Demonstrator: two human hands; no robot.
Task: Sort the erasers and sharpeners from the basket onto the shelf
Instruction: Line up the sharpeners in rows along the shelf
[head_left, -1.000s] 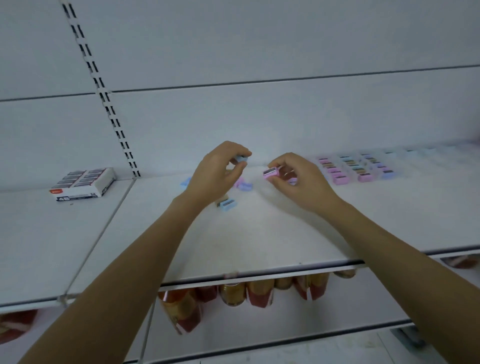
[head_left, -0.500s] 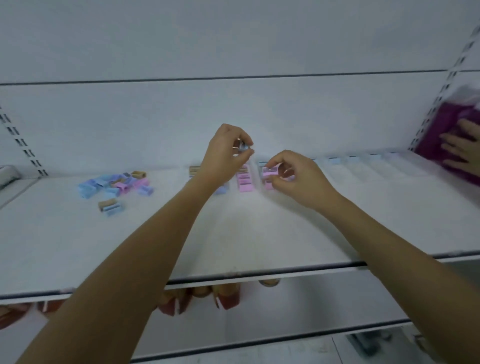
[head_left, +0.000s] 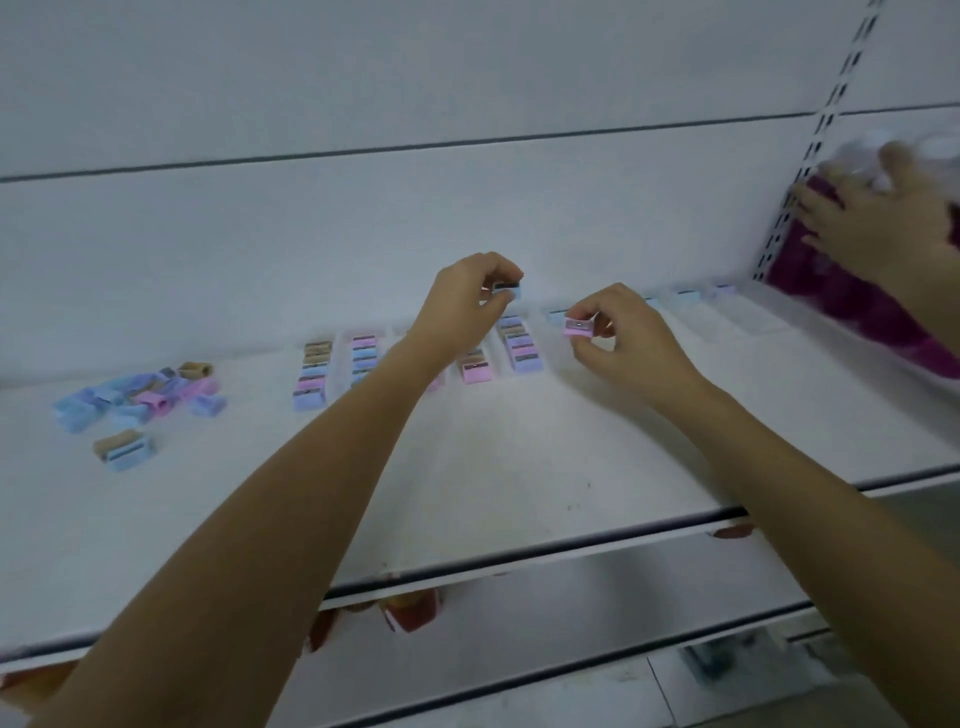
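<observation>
Meanwhile, over a white shelf (head_left: 493, 467), two hands each pinch one sharpener above neat rows of sharpeners (head_left: 522, 353).

Risks, largest first: a low forearm could sweep the rows askew, and the loose pile (head_left: 145, 397) at left could scatter if brushed (no basket is in view). The blue sharpener (head_left: 508, 292) in the left hand (head_left: 457, 312) or the pink sharpener (head_left: 578, 327) in the right hand (head_left: 628, 348) could slip from the fingertips and topple a row. The clear trays (head_left: 727, 317) at right are too faint to show any contents.
</observation>
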